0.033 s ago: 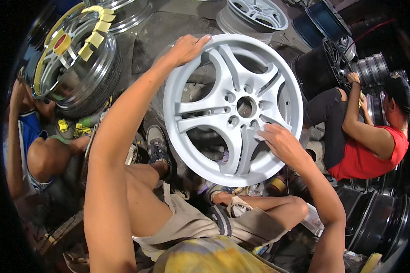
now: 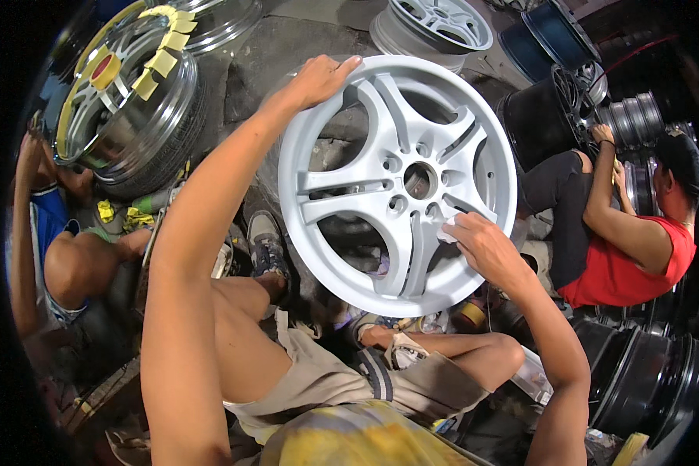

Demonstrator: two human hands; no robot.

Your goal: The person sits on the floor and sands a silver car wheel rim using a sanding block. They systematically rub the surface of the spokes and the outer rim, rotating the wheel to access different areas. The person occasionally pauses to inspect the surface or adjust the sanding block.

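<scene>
One five-spoke alloy wheel (image 2: 402, 179), pale grey: centre of the head view, face toward the camera. Left hand (image 2: 322, 82): gripping its upper-left lip. Right hand (image 2: 481, 242): fingers pinched on a white scrap (image 2: 446, 230), at the lower-right spokes. Beyond: second wheel (image 2: 415, 48), pale grey.
</scene>
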